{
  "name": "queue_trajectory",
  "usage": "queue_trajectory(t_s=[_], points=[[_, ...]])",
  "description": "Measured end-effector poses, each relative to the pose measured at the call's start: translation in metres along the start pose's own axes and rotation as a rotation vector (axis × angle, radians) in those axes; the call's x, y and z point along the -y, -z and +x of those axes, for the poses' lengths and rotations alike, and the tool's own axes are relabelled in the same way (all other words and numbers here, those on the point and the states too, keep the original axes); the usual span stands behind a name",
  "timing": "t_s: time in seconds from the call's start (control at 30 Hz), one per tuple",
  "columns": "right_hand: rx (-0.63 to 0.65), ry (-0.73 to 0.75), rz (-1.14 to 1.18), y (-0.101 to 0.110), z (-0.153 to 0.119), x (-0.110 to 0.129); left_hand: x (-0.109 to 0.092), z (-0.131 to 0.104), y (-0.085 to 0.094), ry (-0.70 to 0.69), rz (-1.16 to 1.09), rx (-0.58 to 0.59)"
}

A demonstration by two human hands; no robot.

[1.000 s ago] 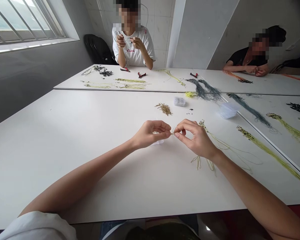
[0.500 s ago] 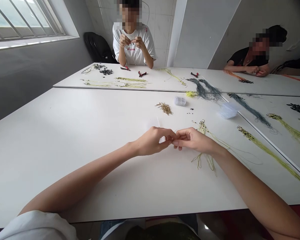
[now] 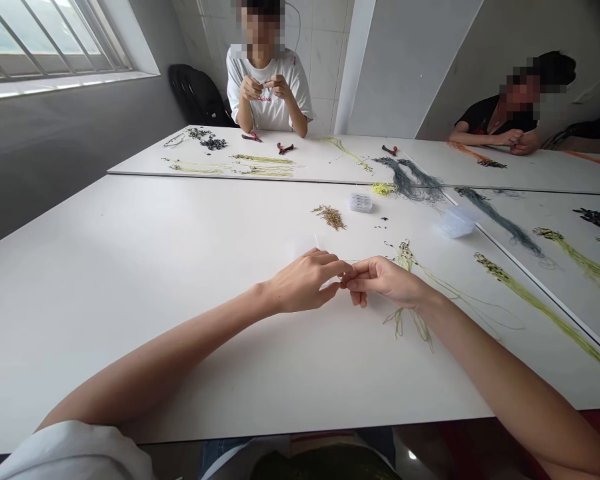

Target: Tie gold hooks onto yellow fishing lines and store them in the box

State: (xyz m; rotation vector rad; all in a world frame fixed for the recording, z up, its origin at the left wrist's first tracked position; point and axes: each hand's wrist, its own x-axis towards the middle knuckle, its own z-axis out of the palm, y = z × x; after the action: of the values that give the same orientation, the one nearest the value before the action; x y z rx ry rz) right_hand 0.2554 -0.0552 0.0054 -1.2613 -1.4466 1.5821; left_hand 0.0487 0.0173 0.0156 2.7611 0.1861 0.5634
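Above the white table (image 3: 190, 393), my left hand (image 3: 313, 281) and my right hand (image 3: 383, 280) meet at the fingertips. Thumb and fingers of each are pinched together around something small and dark, too tiny to name. A thin line seems to run near the fingertips. Just beyond and beneath my right wrist lies a bundle of yellow-green cords with dark ends (image 3: 405, 253), partly hidden by the forearm. Ahead of my hands sits a pile of small brass-coloured pieces (image 3: 331, 217), with a clear plastic box (image 3: 361, 203) to its right.
Grey cord bundles (image 3: 405, 180) and a yellow-green bundle (image 3: 540, 303) lie to the right, near another clear box (image 3: 457, 221). Red-handled pliers (image 3: 285, 148) rest on the far table. Two people sit there, one in a white shirt (image 3: 295, 87), one in black.
My left fingers have shifted slightly, with the back of the hand turned more upward and the gap between thumb and fingers changed. My right hand stays nearly in place.
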Motion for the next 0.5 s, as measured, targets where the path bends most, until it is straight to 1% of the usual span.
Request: queue_trajectory(t_s=[0.17,0.23,0.37,0.5], points=[[0.014,-0.01,-0.01,-0.0033,-0.0001,0.0007,0.0,0.0001,-0.0019,-0.006,0.071,0.004],[-0.009,-0.009,-0.049,-0.0049,-0.0003,0.0015,0.0002,0.0001,-0.003,-0.014,0.087,0.003],[-0.07,0.046,-0.136,-0.0079,-0.0009,0.0025,0.0003,0.0004,-0.0054,-0.028,0.087,-0.002],[-0.073,0.01,-0.116,-0.0094,-0.0016,0.0021,-0.0003,0.0005,-0.0069,-0.038,0.121,-0.02]])
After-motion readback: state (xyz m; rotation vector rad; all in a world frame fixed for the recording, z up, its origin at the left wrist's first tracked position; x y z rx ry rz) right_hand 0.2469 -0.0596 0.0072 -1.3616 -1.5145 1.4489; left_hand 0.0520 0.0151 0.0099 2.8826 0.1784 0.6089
